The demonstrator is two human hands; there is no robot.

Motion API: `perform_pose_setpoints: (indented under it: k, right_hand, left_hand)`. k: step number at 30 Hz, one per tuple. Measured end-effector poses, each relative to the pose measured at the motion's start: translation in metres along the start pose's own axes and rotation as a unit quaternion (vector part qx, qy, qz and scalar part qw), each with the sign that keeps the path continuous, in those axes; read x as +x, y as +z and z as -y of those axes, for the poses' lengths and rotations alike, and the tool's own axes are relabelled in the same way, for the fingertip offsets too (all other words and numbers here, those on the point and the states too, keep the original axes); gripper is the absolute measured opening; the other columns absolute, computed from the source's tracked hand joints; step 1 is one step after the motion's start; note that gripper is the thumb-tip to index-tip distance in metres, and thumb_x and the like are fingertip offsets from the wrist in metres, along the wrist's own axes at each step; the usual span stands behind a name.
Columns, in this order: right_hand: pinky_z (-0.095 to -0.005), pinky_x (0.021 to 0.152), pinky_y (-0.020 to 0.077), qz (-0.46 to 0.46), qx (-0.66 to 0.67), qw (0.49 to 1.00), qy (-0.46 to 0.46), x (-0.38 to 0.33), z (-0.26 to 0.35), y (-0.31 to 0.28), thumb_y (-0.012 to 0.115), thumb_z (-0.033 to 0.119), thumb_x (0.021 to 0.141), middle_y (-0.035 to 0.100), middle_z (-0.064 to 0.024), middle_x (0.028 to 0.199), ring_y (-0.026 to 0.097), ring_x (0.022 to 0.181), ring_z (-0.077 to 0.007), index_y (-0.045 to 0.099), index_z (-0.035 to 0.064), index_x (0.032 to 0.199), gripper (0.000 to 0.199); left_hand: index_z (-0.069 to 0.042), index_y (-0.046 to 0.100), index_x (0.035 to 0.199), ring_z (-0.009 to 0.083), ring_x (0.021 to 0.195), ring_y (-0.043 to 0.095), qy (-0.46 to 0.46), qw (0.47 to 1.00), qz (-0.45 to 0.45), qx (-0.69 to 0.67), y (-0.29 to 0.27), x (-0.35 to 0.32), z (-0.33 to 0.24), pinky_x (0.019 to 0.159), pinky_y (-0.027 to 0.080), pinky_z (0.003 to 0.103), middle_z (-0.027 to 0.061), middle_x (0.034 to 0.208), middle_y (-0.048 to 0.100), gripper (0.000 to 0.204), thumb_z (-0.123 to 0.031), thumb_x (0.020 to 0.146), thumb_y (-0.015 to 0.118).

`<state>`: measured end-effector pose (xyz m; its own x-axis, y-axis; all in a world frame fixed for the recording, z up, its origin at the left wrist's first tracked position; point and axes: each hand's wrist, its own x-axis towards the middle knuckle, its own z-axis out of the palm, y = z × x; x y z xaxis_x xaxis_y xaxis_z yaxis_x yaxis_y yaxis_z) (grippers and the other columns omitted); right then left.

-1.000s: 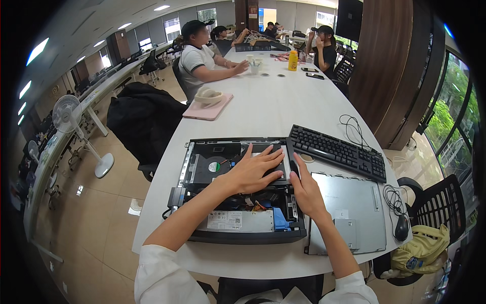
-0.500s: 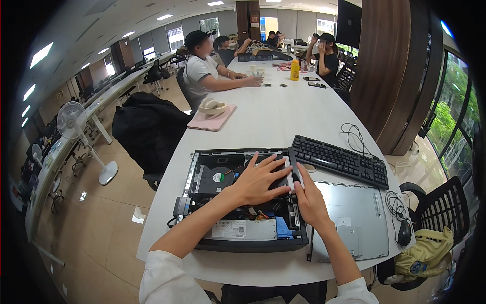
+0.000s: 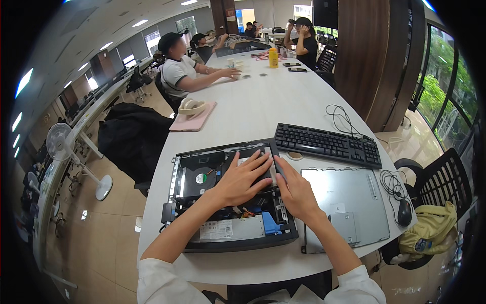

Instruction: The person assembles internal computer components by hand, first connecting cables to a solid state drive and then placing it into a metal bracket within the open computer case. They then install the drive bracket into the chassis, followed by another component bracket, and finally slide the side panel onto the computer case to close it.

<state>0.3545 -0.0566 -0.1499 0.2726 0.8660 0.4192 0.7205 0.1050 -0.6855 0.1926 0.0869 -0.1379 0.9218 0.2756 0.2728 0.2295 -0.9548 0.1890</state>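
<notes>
Head view | opened desktop computer case [image 3: 228,202] on bench [image 3: 263,111], left of its removed side panel [image 3: 344,202] | left hand [image 3: 238,183] and right hand [image 3: 295,192] flat on inner drive cage, fingers spread, clamping nothing | cover off, internals exposed; reassembly judged pending

White table [image 3: 263,109], open computer case [image 3: 228,200], keyboard [image 3: 328,145], panel [image 3: 344,202]

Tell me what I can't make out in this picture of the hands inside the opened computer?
All in the head view:
- The part under the left hand and right hand: both palms cover it.
- The open computer case: its small parts are too small to identify.
- The mouse: sits near the warped rim, details lost.
</notes>
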Motion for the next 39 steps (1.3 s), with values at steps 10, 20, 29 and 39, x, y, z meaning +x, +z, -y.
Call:
perform_pose_setpoints:
  k: [10, 20, 29, 39]
  right_hand:
    - [-0.0340, 0.093, 0.0549, -0.218, -0.033, 0.975, -0.029, -0.030, -0.011, -0.109, 0.067, 0.012, 0.099, 0.076, -0.0182, 0.117, 0.074, 0.104, -0.0272, 0.072, 0.0013, 0.125, 0.029]
    - [-0.0508, 0.117, 0.0380, 0.062, -0.263, 0.961, 0.061, -0.202, -0.034, -0.178, 0.080, 0.038, 0.087, 0.053, -0.0182, 0.152, 0.049, 0.143, -0.0348, 0.058, 0.0116, 0.145, 0.067]
    - [-0.0499, 0.119, 0.0347, 0.021, -0.250, 0.965, 0.076, -0.256, -0.041, -0.141, 0.082, 0.049, 0.084, 0.050, -0.0134, 0.156, 0.048, 0.144, -0.0306, 0.056, 0.0182, 0.149, 0.076]
    - [-0.0401, 0.105, 0.0461, -0.093, -0.286, 0.953, 0.022, -0.289, -0.046, -0.131, 0.088, 0.011, 0.072, 0.062, -0.0054, 0.136, 0.059, 0.129, -0.0245, 0.072, 0.0191, 0.121, 0.053]
  left_hand:
    - [-0.006, 0.068, 0.127, 0.0292, 0.121, 0.062, 0.001, 0.948, -0.316, 0.046, -0.033, 0.003, -0.009, 0.117, 0.033, 0.051, 0.0107, 0.123, 0.070, 0.035, -0.009, 0.092, 0.069]
    - [-0.005, 0.069, 0.117, 0.0270, 0.117, 0.062, 0.041, 0.946, -0.304, 0.101, -0.028, 0.001, -0.012, 0.115, 0.036, 0.046, 0.0081, 0.121, 0.068, 0.031, -0.001, 0.086, 0.068]
    - [-0.003, 0.070, 0.115, 0.0273, 0.119, 0.062, 0.038, 0.941, -0.314, 0.121, -0.028, -0.001, -0.008, 0.115, 0.037, 0.046, 0.0095, 0.121, 0.068, 0.028, 0.000, 0.088, 0.067]
    - [-0.003, 0.070, 0.114, 0.0300, 0.117, 0.061, 0.028, 0.942, -0.315, 0.113, -0.031, -0.001, -0.009, 0.110, 0.040, 0.044, 0.0102, 0.120, 0.068, 0.027, -0.001, 0.088, 0.067]
